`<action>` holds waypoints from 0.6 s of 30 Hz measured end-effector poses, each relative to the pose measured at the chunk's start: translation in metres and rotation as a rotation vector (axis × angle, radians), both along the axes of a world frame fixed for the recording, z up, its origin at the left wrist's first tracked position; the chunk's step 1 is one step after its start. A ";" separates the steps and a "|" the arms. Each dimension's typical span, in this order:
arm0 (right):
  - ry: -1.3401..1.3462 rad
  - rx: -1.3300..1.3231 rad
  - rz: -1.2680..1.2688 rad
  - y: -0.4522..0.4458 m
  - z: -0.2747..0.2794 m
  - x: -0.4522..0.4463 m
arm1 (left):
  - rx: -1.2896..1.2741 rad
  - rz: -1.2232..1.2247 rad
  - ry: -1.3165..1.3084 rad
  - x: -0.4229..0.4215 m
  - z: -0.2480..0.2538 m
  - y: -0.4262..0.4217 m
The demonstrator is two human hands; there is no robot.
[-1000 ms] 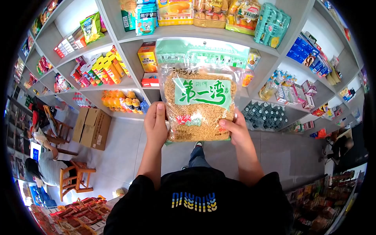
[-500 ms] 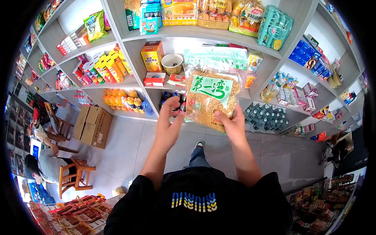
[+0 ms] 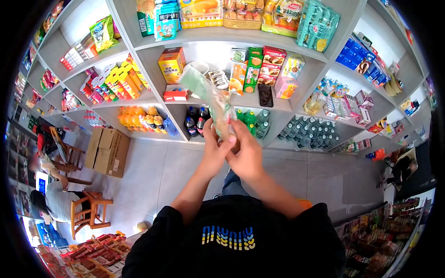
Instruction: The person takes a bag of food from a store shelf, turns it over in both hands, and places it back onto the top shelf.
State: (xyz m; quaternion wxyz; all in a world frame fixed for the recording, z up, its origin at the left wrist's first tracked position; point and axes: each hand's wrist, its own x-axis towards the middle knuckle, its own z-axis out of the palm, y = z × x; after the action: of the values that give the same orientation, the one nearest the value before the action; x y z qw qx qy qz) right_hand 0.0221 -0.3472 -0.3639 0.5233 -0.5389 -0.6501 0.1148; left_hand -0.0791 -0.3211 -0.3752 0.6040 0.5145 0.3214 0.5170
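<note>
Both hands meet on the lower end of the green and clear bag (image 3: 208, 95), which is seen nearly edge-on and slightly blurred. My left hand (image 3: 217, 150) closes on its left side, and my right hand (image 3: 245, 150) grips it from the right, thumbs close together. The bag's top leans up and left, partly in front of a white bowl (image 3: 199, 67) on the middle shelf. Behind it on that shelf are red boxes (image 3: 272, 64), a green pack (image 3: 252, 72) and a black phone (image 3: 265, 95).
Shelving (image 3: 282, 42) with snacks and bottles spans the front. A cardboard box (image 3: 110, 153) stands on the floor at left. Farther left a person (image 3: 60, 201) sits on a wooden chair (image 3: 95, 208). Red packets (image 3: 95, 255) lie at the lower left.
The bag has turned from facing me to nearly edge-on and moved left. My left hand, apart from it half a second ago, is on it again. Boxes and the phone behind are now uncovered.
</note>
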 end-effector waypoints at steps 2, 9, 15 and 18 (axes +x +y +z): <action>-0.020 -0.013 0.013 -0.005 0.003 -0.004 | 0.003 0.023 0.012 -0.004 -0.001 0.003; -0.019 0.094 0.115 -0.009 0.011 0.001 | -0.099 0.066 -0.123 -0.013 0.000 0.006; 0.109 0.108 0.265 -0.008 0.016 0.014 | -0.185 0.042 -0.257 -0.027 -0.001 0.009; 0.339 -0.018 0.386 -0.008 0.020 0.023 | -0.213 0.038 -0.312 -0.030 0.003 0.009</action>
State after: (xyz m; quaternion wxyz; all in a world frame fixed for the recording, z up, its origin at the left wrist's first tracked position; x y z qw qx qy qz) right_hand 0.0447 -0.3550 -0.3439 0.5884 -0.3826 -0.6428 0.3070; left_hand -0.1090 -0.3123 -0.3721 0.6876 0.3549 0.2864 0.5650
